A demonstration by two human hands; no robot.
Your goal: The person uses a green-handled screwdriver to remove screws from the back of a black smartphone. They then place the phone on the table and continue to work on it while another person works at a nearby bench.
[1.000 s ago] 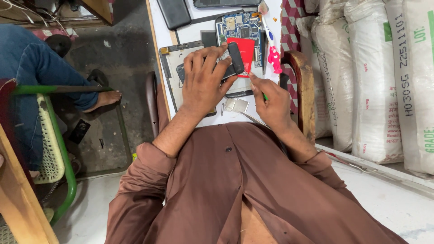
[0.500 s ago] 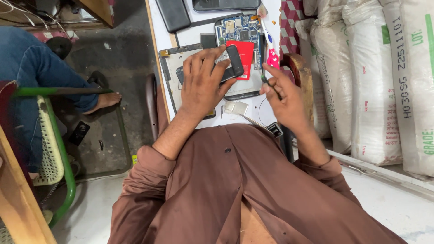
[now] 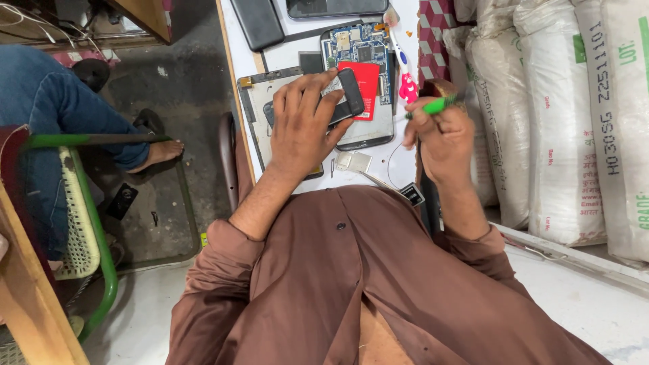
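My left hand [image 3: 305,125] rests on an opened tablet [image 3: 365,128] on the white table [image 3: 233,40] and pinches a small black flat part [image 3: 351,92] between thumb and fingers. Beneath lie a blue circuit board [image 3: 358,46] and a red card [image 3: 365,82]. My right hand [image 3: 439,132] is raised off the table at the right edge, closed around a green-handled tool [image 3: 436,105] that points up and right. A small silver metal piece [image 3: 355,161] sits on the table between my hands.
Two dark phones [image 3: 258,23] lie at the table's far end, with a pink-handled brush [image 3: 405,84] beside the tablet. White sacks [image 3: 581,115] stack at the right. Another person's jeans leg and bare foot [image 3: 159,152] are on the floor at left, near a green-framed chair [image 3: 81,223].
My right hand has lifted from the tablet and pulled back to the right with the green tool. My left hand stays on the tablet with the black part.
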